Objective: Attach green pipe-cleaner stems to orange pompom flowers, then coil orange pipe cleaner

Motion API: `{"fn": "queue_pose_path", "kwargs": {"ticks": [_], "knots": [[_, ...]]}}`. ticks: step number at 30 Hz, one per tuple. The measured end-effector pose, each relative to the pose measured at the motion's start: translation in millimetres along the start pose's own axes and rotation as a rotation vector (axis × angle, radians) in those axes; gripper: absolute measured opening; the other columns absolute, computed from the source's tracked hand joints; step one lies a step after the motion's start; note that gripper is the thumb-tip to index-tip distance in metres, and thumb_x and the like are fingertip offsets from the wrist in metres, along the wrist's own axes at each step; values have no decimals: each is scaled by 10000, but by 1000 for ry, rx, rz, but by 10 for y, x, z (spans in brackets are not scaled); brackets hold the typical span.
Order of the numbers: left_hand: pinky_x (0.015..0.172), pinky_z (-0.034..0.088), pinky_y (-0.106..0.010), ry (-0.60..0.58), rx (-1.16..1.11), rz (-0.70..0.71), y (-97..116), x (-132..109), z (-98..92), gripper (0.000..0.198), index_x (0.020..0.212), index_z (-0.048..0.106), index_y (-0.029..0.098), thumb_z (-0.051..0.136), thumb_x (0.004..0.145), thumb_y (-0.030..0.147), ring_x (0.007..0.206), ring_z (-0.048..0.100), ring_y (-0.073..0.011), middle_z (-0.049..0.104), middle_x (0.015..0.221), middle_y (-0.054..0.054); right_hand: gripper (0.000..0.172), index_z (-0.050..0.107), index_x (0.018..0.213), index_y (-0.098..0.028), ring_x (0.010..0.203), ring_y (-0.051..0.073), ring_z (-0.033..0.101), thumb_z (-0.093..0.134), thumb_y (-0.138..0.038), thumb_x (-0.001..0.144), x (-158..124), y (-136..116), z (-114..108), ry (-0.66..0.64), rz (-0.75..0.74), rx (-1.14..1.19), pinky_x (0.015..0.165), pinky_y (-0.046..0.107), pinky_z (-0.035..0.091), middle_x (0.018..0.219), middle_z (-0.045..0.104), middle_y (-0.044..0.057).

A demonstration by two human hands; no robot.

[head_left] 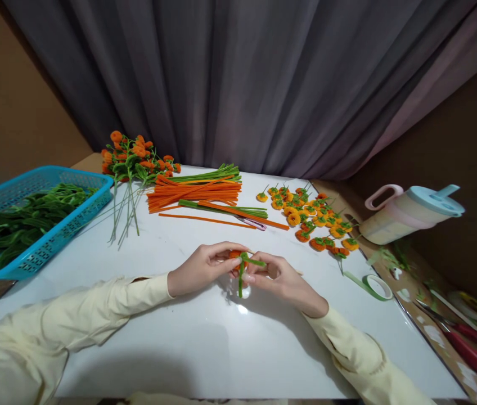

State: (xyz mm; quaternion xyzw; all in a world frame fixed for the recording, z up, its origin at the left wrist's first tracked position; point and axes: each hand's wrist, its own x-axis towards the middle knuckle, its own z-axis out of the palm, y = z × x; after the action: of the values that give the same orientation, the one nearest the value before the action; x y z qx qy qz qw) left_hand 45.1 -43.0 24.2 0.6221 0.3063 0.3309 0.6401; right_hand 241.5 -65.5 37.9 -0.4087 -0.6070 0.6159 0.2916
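Note:
My left hand [201, 265] and my right hand [278, 274] meet above the middle of the white table [188, 343]. Both pinch one small orange pipe-cleaner flower with green strands [242, 263] between the fingertips. A green stem end hangs down from it toward the tabletop. Both arms wear pale yellow sleeves.
A blue basket [48, 236] of green leaves sits at the left. Finished orange flowers on stems [135, 160], orange and green pipe cleaners [196, 194] and several small flower heads [310, 216] lie behind my hands. Green tape [377, 286], a pink-and-blue jug [411, 212] and red-handled pliers [470, 346] are at the right.

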Motion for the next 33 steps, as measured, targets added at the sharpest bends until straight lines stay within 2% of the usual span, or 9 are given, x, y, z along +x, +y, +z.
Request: {"fn": "queue_pose_path", "kwargs": {"ticks": [3, 9, 12, 15, 21, 25, 30, 33], "knots": [[705, 503, -246, 15, 24, 14, -16, -1, 2, 241, 1029, 597, 146, 551, 833, 278, 735, 621, -123, 632, 974, -60, 345, 524, 850, -161, 751, 186, 622, 680, -445, 730, 18, 32, 68, 20, 20, 21, 732, 316, 456, 768, 665, 48], [746, 531, -305, 9, -94, -83, -13, 28, -17, 234, 957, 532, 154, 589, 812, 329, 758, 660, -166, 662, 810, -35, 268, 528, 840, -170, 656, 155, 606, 656, -389, 753, 37, 95, 84, 103, 1, -49, 669, 284, 455, 681, 669, 19], [735, 543, -361, -33, -170, -178, -7, 55, -40, 272, 915, 501, 156, 575, 815, 398, 731, 683, -201, 685, 752, -52, 211, 575, 786, -157, 592, 133, 565, 627, -361, 774, 31, 80, 48, 84, -14, -149, 637, 266, 452, 605, 633, 3], [709, 547, -371, -78, -178, -240, -26, 68, -60, 289, 898, 485, 159, 610, 794, 397, 727, 692, -227, 696, 711, -64, 208, 613, 749, -150, 567, 119, 543, 600, -353, 792, 23, 67, 6, 39, -21, -226, 591, 242, 434, 614, 617, 3], [721, 539, -310, -124, -246, -247, -48, 72, -77, 308, 921, 500, 156, 692, 740, 314, 769, 684, -197, 686, 778, -55, 239, 644, 758, -148, 578, 108, 508, 588, -375, 808, 29, 72, -80, 41, -88, -344, 577, 225, 403, 646, 602, 2], [692, 538, -298, -118, -244, -253, -61, 80, -79, 311, 907, 509, 152, 713, 721, 295, 714, 683, -180, 679, 768, -45, 273, 645, 756, -146, 567, 105, 486, 566, -400, 820, 31, 74, -121, 50, -116, -393, 554, 221, 387, 629, 589, 0], [631, 535, -287, -134, -214, -261, -102, 77, -95, 300, 902, 543, 129, 706, 724, 308, 662, 678, -180, 686, 764, -76, 258, 648, 738, -138, 551, 105, 481, 576, -373, 813, 25, 73, -129, 58, -94, -443, 578, 232, 394, 587, 576, -4], [586, 524, -278, -135, -208, -254, -117, 78, -106, 297, 918, 566, 124, 695, 730, 313, 592, 648, -155, 668, 687, -50, 284, 632, 737, -138, 541, 107, 482, 572, -405, 812, 33, 78, -119, 28, -55, -376, 558, 231, 398, 578, 570, -5]]}}
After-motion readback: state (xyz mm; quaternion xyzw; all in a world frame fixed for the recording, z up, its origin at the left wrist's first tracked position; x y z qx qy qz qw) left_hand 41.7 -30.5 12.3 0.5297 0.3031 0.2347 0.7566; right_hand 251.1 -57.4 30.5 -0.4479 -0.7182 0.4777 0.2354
